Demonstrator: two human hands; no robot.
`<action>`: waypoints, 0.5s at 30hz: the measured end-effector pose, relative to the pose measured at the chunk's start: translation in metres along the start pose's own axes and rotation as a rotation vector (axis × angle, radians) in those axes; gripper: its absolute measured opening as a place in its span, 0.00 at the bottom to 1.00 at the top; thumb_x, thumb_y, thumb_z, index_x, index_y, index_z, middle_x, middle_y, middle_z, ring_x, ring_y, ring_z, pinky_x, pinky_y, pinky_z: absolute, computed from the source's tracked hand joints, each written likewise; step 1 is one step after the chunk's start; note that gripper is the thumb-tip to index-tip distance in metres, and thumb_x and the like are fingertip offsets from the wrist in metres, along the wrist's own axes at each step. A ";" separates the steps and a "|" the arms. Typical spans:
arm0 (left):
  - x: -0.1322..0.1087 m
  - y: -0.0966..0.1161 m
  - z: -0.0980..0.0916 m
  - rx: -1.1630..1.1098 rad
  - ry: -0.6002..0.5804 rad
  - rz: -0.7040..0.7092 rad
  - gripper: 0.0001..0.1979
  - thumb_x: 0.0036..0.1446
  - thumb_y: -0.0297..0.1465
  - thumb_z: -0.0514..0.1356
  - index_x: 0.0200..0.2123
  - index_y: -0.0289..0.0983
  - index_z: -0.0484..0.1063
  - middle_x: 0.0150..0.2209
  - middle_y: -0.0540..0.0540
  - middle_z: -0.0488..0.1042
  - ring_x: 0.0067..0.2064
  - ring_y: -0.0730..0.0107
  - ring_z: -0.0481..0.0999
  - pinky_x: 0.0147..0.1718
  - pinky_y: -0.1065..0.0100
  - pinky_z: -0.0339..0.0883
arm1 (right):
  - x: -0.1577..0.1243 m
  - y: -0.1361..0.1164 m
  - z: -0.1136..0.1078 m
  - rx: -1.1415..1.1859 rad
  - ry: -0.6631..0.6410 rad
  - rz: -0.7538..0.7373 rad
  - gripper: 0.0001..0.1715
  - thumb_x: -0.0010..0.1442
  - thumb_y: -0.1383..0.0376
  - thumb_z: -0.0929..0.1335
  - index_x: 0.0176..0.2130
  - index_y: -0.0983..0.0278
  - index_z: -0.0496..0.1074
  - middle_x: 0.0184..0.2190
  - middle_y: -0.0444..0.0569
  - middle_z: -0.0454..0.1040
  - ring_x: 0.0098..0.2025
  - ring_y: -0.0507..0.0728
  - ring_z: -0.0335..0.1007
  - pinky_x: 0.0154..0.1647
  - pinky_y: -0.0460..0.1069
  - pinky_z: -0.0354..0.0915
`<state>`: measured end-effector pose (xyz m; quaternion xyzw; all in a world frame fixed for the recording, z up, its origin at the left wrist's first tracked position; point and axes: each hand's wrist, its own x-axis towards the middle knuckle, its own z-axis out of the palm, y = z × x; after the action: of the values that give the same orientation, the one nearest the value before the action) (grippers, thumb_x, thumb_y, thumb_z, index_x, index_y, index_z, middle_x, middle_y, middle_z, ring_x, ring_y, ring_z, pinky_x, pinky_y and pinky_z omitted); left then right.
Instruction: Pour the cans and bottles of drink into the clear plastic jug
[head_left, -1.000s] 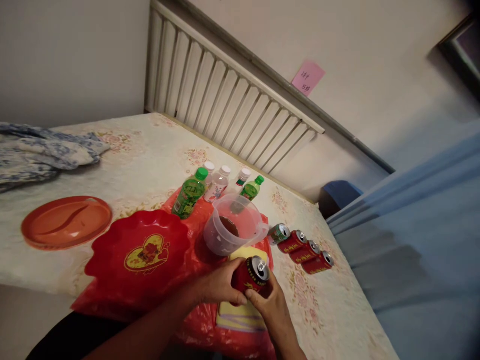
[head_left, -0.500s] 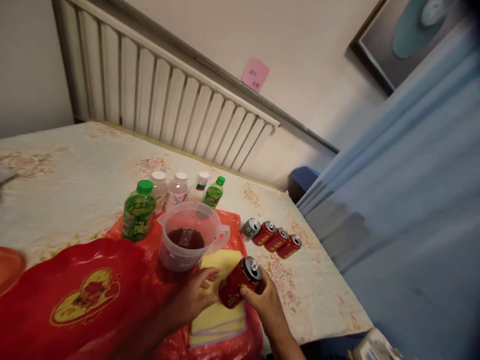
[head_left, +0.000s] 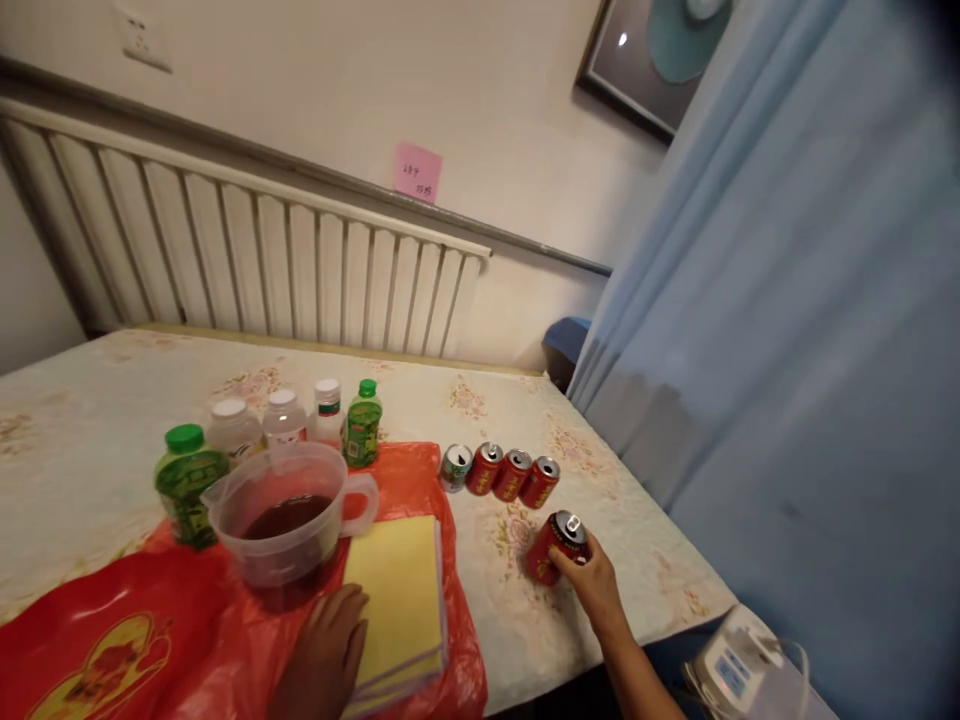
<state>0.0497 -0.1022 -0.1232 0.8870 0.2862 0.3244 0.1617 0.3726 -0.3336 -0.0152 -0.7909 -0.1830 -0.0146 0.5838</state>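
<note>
My right hand [head_left: 592,580] is wrapped round a dark red drink can [head_left: 541,560], held upright over the right part of the table. Whether its base touches the cloth I cannot tell. My left hand [head_left: 330,640] holds nothing; its fingers are stretched out at the left edge of a stack of yellow sheets [head_left: 397,580]. Behind that hand stands a clear plastic measuring jug [head_left: 274,555] with dark brown liquid in it. Beyond my right hand, red cans [head_left: 517,475] and a small green-and-white can [head_left: 456,468] form a row.
A red plastic sheet [head_left: 469,655] lies beneath the jug and the yellow stack. At the left is a red tray [head_left: 45,610]. Several bottles [head_left: 283,418] line up behind the jug. A blue curtain [head_left: 787,380] hangs at the right, near a white power strip [head_left: 731,665].
My right hand has carried the can rightward, away from the yellow stack to the bare tablecloth. My left hand has drawn back from the can and lowered. The view has turned right and levelled.
</note>
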 end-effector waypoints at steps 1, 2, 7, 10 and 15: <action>0.000 0.000 0.001 0.022 0.001 -0.004 0.14 0.62 0.35 0.52 0.46 0.39 0.73 0.49 0.43 0.76 0.52 0.57 0.75 0.54 0.53 0.69 | 0.009 0.006 -0.006 -0.012 0.019 0.002 0.33 0.34 0.57 0.77 0.42 0.65 0.76 0.36 0.51 0.81 0.37 0.65 0.77 0.38 0.56 0.72; 0.000 0.000 0.002 0.044 -0.002 -0.008 0.14 0.62 0.34 0.51 0.46 0.39 0.73 0.49 0.43 0.76 0.52 0.57 0.75 0.53 0.53 0.69 | 0.017 0.012 -0.011 -0.029 0.032 -0.001 0.33 0.34 0.57 0.77 0.42 0.65 0.76 0.36 0.51 0.81 0.37 0.65 0.76 0.39 0.57 0.71; 0.001 0.005 -0.002 0.161 -0.015 0.009 0.14 0.62 0.33 0.51 0.47 0.38 0.72 0.49 0.42 0.76 0.52 0.57 0.75 0.53 0.55 0.69 | 0.054 0.031 -0.022 -0.068 0.080 -0.029 0.35 0.36 0.55 0.76 0.45 0.65 0.74 0.41 0.55 0.80 0.42 0.67 0.76 0.46 0.59 0.69; 0.000 0.007 -0.005 0.207 -0.013 0.020 0.15 0.61 0.33 0.51 0.48 0.39 0.71 0.50 0.43 0.76 0.52 0.58 0.75 0.53 0.56 0.70 | 0.072 0.038 -0.019 -0.059 0.082 -0.038 0.37 0.36 0.55 0.76 0.47 0.66 0.73 0.44 0.56 0.79 0.46 0.68 0.75 0.50 0.59 0.67; -0.002 0.009 -0.010 0.247 -0.009 0.032 0.15 0.59 0.32 0.53 0.48 0.40 0.72 0.50 0.44 0.77 0.52 0.57 0.75 0.53 0.56 0.71 | 0.098 0.045 -0.008 -0.053 0.068 -0.071 0.37 0.36 0.56 0.75 0.47 0.64 0.73 0.45 0.54 0.78 0.48 0.67 0.73 0.52 0.58 0.66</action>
<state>0.0455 -0.1099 -0.1125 0.9060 0.3092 0.2852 0.0475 0.4794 -0.3256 -0.0305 -0.7980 -0.1904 -0.0671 0.5679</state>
